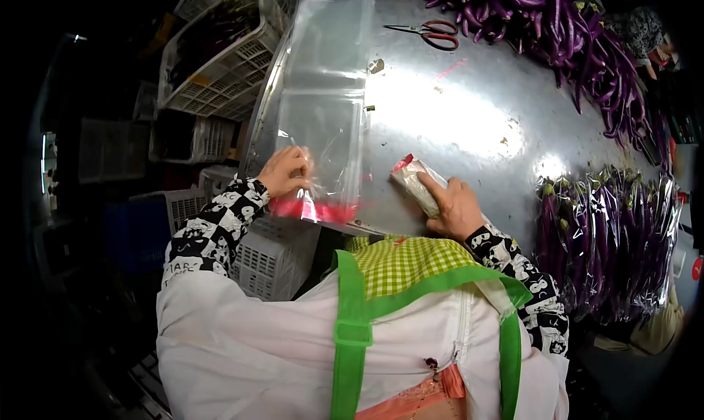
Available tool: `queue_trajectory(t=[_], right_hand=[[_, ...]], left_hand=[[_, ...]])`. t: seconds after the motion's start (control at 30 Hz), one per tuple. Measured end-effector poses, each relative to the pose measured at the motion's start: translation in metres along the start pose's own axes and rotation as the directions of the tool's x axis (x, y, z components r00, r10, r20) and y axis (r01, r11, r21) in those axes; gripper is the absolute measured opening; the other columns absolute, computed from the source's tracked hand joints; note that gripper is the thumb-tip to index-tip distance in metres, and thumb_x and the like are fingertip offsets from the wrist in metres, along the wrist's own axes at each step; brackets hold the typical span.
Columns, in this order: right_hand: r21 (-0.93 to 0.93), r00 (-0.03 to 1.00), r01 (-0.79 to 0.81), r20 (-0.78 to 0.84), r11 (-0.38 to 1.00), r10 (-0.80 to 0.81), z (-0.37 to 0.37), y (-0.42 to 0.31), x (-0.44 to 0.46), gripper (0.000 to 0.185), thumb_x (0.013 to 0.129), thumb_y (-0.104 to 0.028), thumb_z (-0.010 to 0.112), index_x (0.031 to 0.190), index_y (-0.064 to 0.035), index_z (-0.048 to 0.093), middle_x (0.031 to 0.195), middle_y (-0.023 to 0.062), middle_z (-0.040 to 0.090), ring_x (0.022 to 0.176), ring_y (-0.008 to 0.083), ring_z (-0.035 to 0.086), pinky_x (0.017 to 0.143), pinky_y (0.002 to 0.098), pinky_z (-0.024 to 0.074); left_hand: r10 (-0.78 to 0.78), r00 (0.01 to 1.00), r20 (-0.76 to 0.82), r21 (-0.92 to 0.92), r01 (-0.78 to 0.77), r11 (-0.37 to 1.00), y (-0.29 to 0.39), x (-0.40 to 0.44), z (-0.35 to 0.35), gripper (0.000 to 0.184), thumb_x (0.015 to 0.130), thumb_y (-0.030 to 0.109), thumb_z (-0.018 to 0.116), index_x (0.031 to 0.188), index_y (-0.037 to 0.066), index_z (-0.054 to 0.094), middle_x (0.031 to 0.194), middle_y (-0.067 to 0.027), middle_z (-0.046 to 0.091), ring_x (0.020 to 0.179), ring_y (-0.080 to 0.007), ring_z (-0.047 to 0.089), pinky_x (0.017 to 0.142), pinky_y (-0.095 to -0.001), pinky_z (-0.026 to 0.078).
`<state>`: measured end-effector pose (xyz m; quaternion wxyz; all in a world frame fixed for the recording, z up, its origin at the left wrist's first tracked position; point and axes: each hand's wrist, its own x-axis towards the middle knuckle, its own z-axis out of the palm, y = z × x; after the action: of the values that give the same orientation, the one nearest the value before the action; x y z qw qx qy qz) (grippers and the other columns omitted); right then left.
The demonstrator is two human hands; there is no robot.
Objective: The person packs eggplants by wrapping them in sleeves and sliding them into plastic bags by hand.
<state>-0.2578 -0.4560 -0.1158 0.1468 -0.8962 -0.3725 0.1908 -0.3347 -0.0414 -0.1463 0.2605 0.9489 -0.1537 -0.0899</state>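
Note:
My left hand [288, 170] has its fingers curled on the left edge of a stack of clear plastic bags [323, 119], near their pink-red lower band. The bags lie flat along the left side of the metal table. My right hand [456, 209] is wrapped around a whitish cylindrical bundle [419, 187] with a red end, resting low over the table close to the apron. What the bundle is I cannot make out. Scissors [429, 33] with red handles lie at the far side of the table.
Loose long eggplants [543, 31] are heaped at the back right of the metal table [440, 119]. Bagged eggplants [609, 244] stand in a row at the right. White plastic crates [220, 75] line the left. Part of another person [645, 42] shows at the far right.

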Motion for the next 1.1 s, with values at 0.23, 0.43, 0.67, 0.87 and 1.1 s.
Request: queue_trajectory(t=[0.23,0.43,0.67,0.87,1.1], right_hand=[[0.459,0.968,-0.242,0.177,0.855,0.179,-0.047,0.024,-0.009,0.099,0.064,-0.021,0.076,0.149,-0.0240,0.025,0.109,0.0270,0.055,0.091,0.0375,0.060,0.080,0.0438,0.0510],[0.897,0.964,-0.125,0.009,0.424,0.267,-0.122,0.041,-0.047,0.102,0.065,-0.015,0.070,0.152,-0.0113,0.017,0.130,0.0165,0.048,0.113,0.0246,0.052,0.095,0.0335,0.0440],[0.947,0.943,-0.103,-0.004,0.303,0.333,-0.101,0.075,-0.065,0.096,0.073,-0.021,0.068,0.152,-0.0066,0.015,0.129,0.0139,0.047,0.109,0.0190,0.052,0.090,0.0299,0.0445],[0.988,0.937,-0.073,0.022,0.135,0.350,-0.069,0.093,-0.059,0.092,0.074,-0.020,0.064,0.151,-0.0064,0.016,0.128,0.0119,0.047,0.109,0.0178,0.051,0.091,0.0281,0.0437],[0.991,0.926,-0.123,0.099,0.043,0.364,-0.048,0.107,-0.051,0.088,0.075,-0.019,0.066,0.150,-0.0075,0.020,0.129,0.0112,0.047,0.113,0.0176,0.050,0.095,0.0285,0.0421]], left_hand=[[-0.354,0.925,0.137,-0.653,0.353,0.670,0.008,0.026,0.004,0.018,0.077,0.017,0.074,0.077,0.008,0.058,0.084,-0.0051,0.051,0.077,-0.0240,0.054,0.077,-0.0364,0.042],[0.119,0.956,-0.267,-0.221,-0.181,0.958,0.144,0.126,-0.013,0.010,0.079,0.005,0.068,0.078,0.004,0.058,0.081,-0.0053,0.053,0.068,-0.0214,0.051,0.065,-0.0319,0.040],[0.399,0.891,-0.217,0.123,-0.381,0.916,0.193,0.198,0.093,0.006,0.078,0.009,0.062,0.078,0.011,0.057,0.081,-0.0048,0.053,0.081,-0.0235,0.056,0.071,-0.0373,0.039],[0.123,0.973,-0.196,-0.338,-0.185,0.923,0.196,0.201,0.120,0.005,0.087,0.009,0.057,0.086,0.006,0.054,0.083,-0.0138,0.056,0.077,-0.0349,0.058,0.067,-0.0438,0.044],[0.137,0.959,-0.248,-0.295,-0.210,0.932,0.202,0.196,0.103,0.008,0.091,0.009,0.055,0.089,0.004,0.049,0.081,-0.0171,0.056,0.075,-0.0378,0.058,0.064,-0.0429,0.046]])
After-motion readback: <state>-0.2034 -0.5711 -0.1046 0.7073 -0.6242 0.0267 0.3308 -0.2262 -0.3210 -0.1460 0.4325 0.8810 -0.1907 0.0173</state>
